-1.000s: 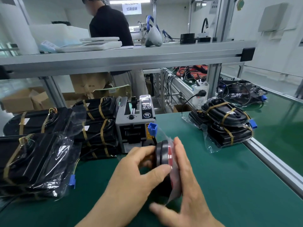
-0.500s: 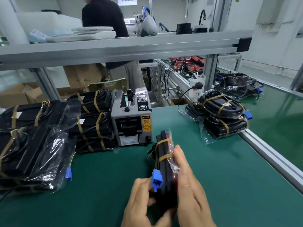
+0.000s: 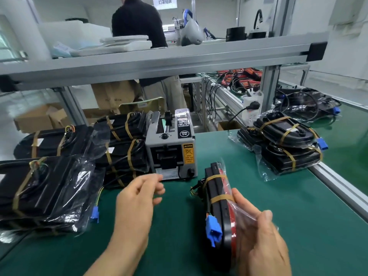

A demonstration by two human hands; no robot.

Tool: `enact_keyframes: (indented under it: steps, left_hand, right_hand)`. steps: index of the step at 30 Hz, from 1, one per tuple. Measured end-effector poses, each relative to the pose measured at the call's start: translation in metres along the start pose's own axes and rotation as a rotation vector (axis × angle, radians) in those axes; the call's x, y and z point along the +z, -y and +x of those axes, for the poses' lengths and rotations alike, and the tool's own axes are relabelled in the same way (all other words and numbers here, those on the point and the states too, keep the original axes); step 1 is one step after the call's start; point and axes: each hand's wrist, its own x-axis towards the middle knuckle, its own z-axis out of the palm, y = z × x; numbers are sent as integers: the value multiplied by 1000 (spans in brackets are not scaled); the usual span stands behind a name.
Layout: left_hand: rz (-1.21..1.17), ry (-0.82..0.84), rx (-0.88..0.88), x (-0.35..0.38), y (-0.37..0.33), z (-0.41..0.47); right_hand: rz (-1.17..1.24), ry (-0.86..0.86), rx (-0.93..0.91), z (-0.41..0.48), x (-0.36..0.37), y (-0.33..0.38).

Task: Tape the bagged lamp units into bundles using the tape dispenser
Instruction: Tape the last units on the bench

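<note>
A black bagged lamp bundle [image 3: 218,198] with two brown tape bands and a blue connector stands on edge on the green mat. My right hand [image 3: 258,234] holds it from the right, fingers against the clear bag. My left hand [image 3: 137,198] hovers free in front of the grey tape dispenser [image 3: 171,152], fingers loosely curled and holding nothing. A short tape end shows at the dispenser's slot.
Taped bundles are stacked at the left [image 3: 45,188] and behind the dispenser's left side [image 3: 123,148]; two more lie at the right [image 3: 286,144] by the aluminium rail [image 3: 338,188]. A shelf beam [image 3: 159,58] crosses overhead. A person [image 3: 139,22] stands beyond it.
My left hand has let go of the bundle and moved up and left toward the dispenser. The bundle now stays in my right hand alone.
</note>
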Motion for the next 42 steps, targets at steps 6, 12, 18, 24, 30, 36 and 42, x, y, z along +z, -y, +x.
enact_keyframes:
  steps: [6, 12, 18, 24, 30, 36, 42]
  left_hand:
    - [-221, -47, -555, 34, 9, 83]
    - [-295, -57, -688, 50, 4, 98]
    - [-410, -163, -679, 66, 0, 104]
    - [-343, -97, -521, 60, -14, 74]
    - [200, 787, -206, 26, -49, -2]
    - [415, 773, -172, 27, -47, -8]
    - [409, 773, -177, 31, -43, -10]
  right_hand:
    - [-83, 114, 4, -1, -9, -15]
    - [-160, 145, -3, 1, -16, -14]
    - [-111, 154, -52, 2, -19, -16]
    - [-54, 136, -38, 1, -18, -17]
    - [8, 128, 1, 2, -13, -14]
    - [-49, 160, -27, 1, -12, -13]
    - [-62, 193, -47, 3, -14, -16]
